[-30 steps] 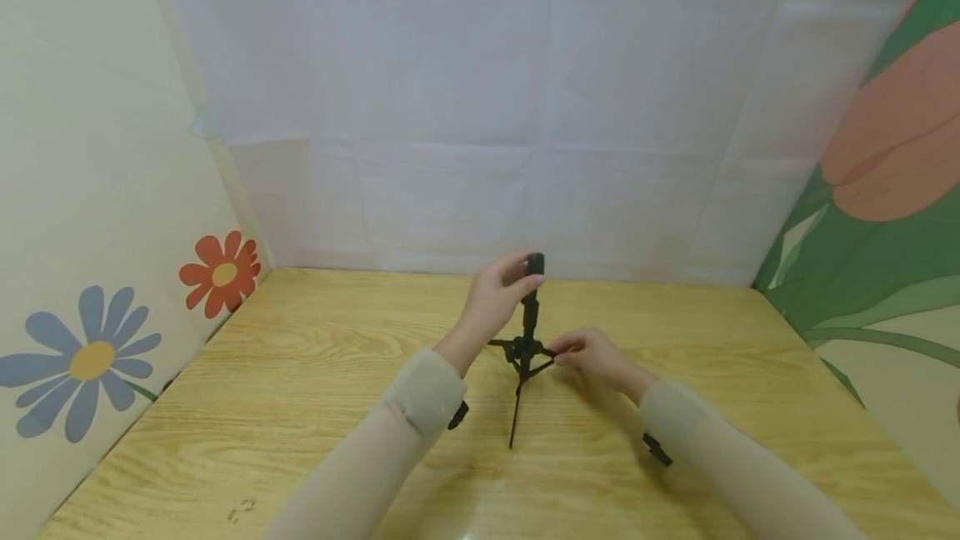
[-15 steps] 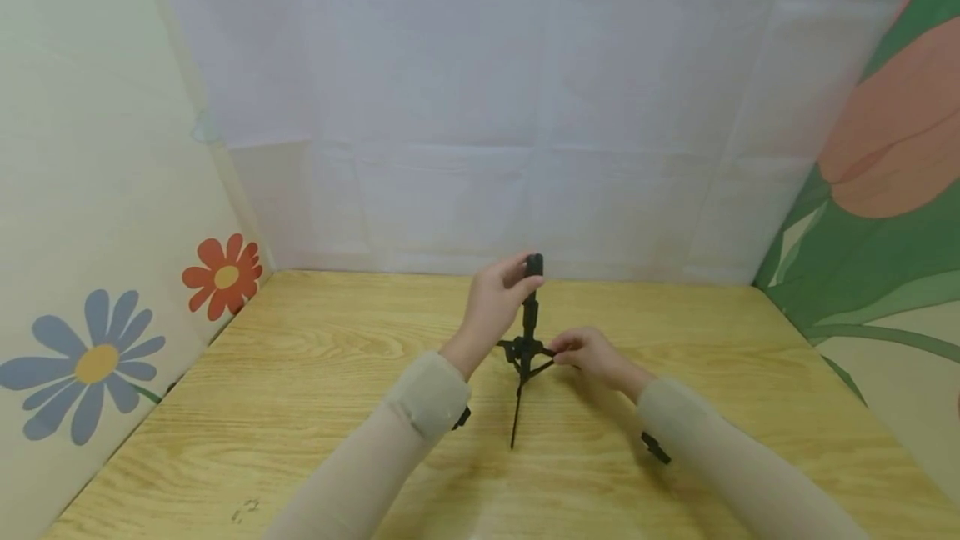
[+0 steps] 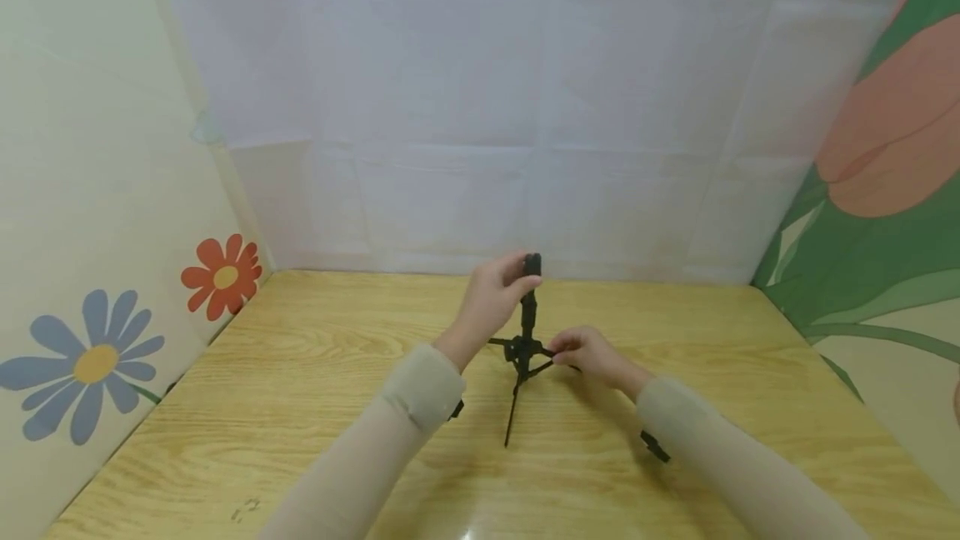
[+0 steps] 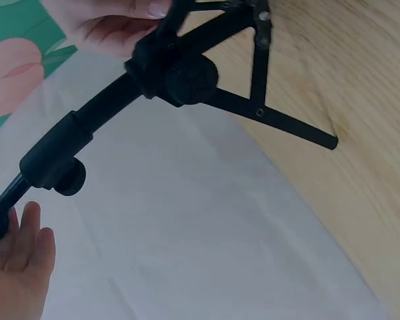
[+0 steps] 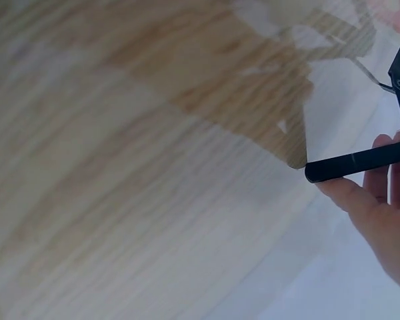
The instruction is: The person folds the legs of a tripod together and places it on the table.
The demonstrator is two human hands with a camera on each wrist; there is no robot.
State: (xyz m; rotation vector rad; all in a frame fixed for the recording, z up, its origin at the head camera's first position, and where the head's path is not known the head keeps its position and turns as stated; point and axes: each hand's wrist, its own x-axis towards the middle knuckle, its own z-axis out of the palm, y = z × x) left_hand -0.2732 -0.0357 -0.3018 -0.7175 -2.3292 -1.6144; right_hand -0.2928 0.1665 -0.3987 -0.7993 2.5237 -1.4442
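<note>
A small black tripod (image 3: 528, 319) stands at mid-table with its legs spread and its column nearly upright. My left hand (image 3: 487, 297) holds the column's top, thumb in front and fingers behind. Lower down on the right, my right hand (image 3: 594, 357) pinches one leg near its brace. One thin leg (image 3: 512, 417) points toward me. In the left wrist view, a round knob (image 4: 192, 79) sits at the leg hub and a smaller knob (image 4: 71, 177) higher up the column. The right wrist view shows the gripped leg (image 5: 360, 163) lying across the right thumb and fingers.
The wood-grain table (image 3: 360, 332) ends at a white cloth backdrop (image 3: 420, 107). Flower-printed panels (image 3: 97, 190) border the left side, with another printed panel (image 3: 885, 273) on the right. Black wrist devices (image 3: 655, 447) hang under both forearms.
The tripod has shifted slightly: its front leg tip and column moved a little left, and more of its left leg shows. Both hands keep their hold.
</note>
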